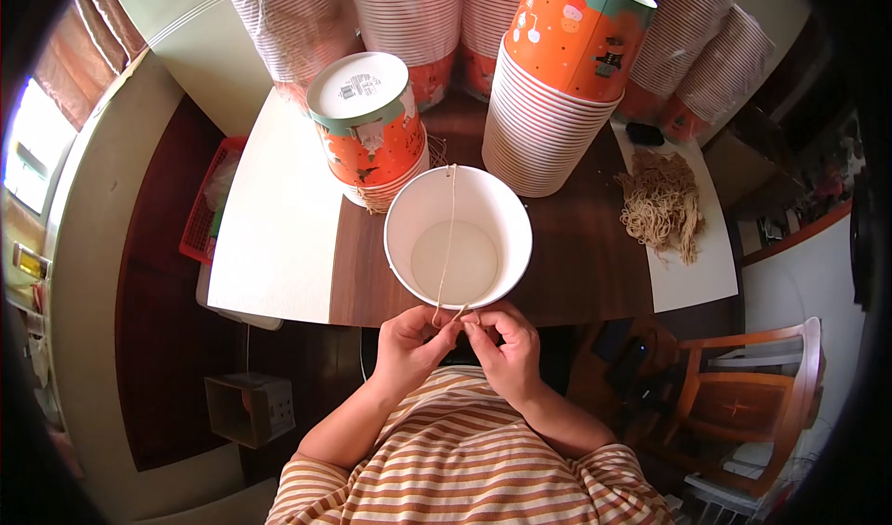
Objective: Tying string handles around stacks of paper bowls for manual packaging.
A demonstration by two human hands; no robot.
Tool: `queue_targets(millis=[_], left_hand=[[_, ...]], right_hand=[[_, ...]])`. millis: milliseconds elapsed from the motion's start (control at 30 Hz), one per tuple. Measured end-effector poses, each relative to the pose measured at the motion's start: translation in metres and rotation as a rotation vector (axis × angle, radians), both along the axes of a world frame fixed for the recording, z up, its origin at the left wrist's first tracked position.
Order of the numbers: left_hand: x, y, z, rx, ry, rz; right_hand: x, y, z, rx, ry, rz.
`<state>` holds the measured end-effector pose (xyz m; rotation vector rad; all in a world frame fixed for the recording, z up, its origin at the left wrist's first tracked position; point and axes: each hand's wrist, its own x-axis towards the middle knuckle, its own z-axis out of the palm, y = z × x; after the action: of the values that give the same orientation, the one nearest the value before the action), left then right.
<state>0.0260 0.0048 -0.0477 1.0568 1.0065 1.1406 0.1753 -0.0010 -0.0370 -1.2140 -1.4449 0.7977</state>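
A white paper bucket (505, 237) stands at the table's front edge, its open mouth facing up. From a small hole at its far rim, a thin beige string (452, 228) runs across the mouth to the near rim. My left hand (409, 347) is closed there, thumb and fingers pinching the string. Close beside it, my right hand (507, 347) pinches the string too, the fingertips of both hands almost touching just outside the near rim. Exactly how the string passes between the fingers is partly hidden.
Upside-down orange printed buckets (364, 144) with string around the lower rim stand behind on the left. Behind right rises a tall bucket stack (539, 125). Bagged stacks (409, 14) line the back. A string bundle (662, 204) and a black object (644, 134) lie right.
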Motion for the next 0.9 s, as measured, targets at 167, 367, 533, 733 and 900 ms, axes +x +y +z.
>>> queue_targets(millis=[167,367,533,733,900], left_hand=[[-0.006,0.002,0.001,-0.064,0.038,-0.029],[-0.011,0.002,-0.001,-0.107,-0.200,-0.040],[-0.011,0.001,-0.004,-0.063,-0.158,-0.030],[-0.009,0.000,-0.004,-0.030,-0.065,-0.051],[-0.006,-0.003,-0.002,-0.036,-0.028,-0.057]], right_hand=[[-0.001,-0.001,0.001,-0.026,-0.012,-0.018],[0.003,0.003,-0.001,-0.011,0.038,-0.026],[0.002,0.002,0.001,-0.013,0.046,-0.007],[-0.001,0.002,-0.001,-0.013,0.056,-0.006],[-0.004,0.002,-0.010,-0.018,0.063,-0.050]])
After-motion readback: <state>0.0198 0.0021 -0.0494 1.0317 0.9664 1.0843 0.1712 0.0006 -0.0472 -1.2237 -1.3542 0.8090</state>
